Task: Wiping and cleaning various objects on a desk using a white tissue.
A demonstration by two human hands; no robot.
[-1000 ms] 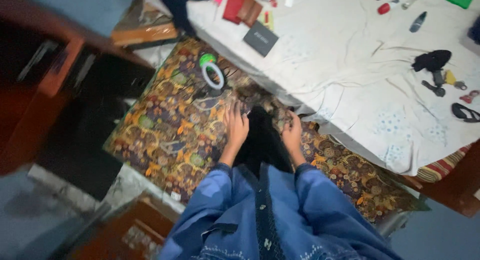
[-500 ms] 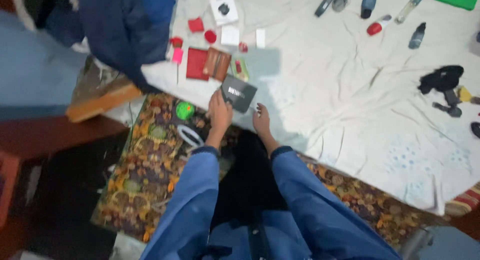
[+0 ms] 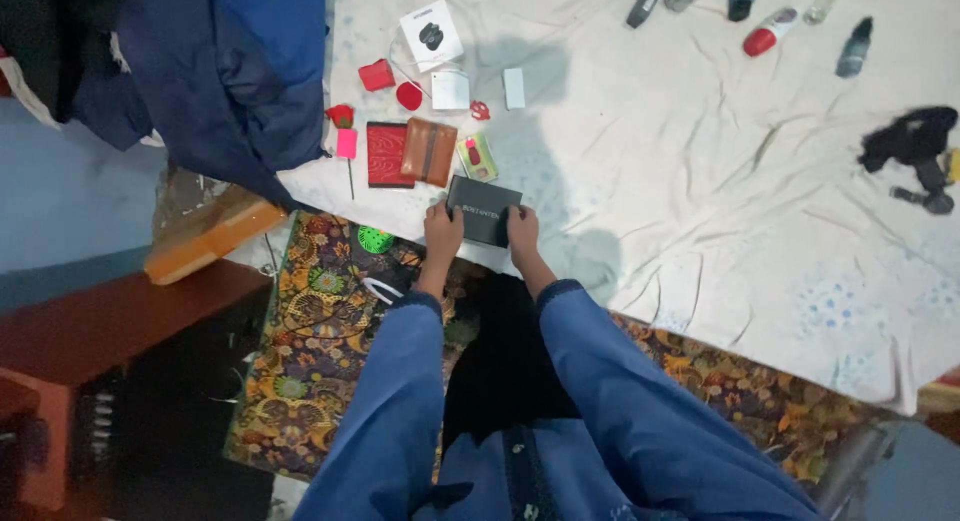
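Note:
A flat black box (image 3: 483,209) lies at the near edge of the white sheet (image 3: 680,161). My left hand (image 3: 441,230) grips its left end and my right hand (image 3: 522,228) grips its right end. Both arms wear blue sleeves. Just beyond the box lie a red wallet (image 3: 388,155), a brown wallet (image 3: 428,152) and a small green card pack (image 3: 477,157). Further back sit a white box (image 3: 431,34) with a black item pictured, small red items (image 3: 377,75) and small white cards (image 3: 450,90).
A patterned rug (image 3: 320,341) lies under me, with a green round object (image 3: 375,240) on it. Dark blue cloth (image 3: 230,71) is heaped at upper left. A wooden cabinet (image 3: 110,331) stands at left. Bottles (image 3: 770,33) and black gear (image 3: 910,141) lie at the sheet's far right.
The view has swung up from the rug to the sheet. My hands have moved from the rug forward to the black box and now hold both of its ends.

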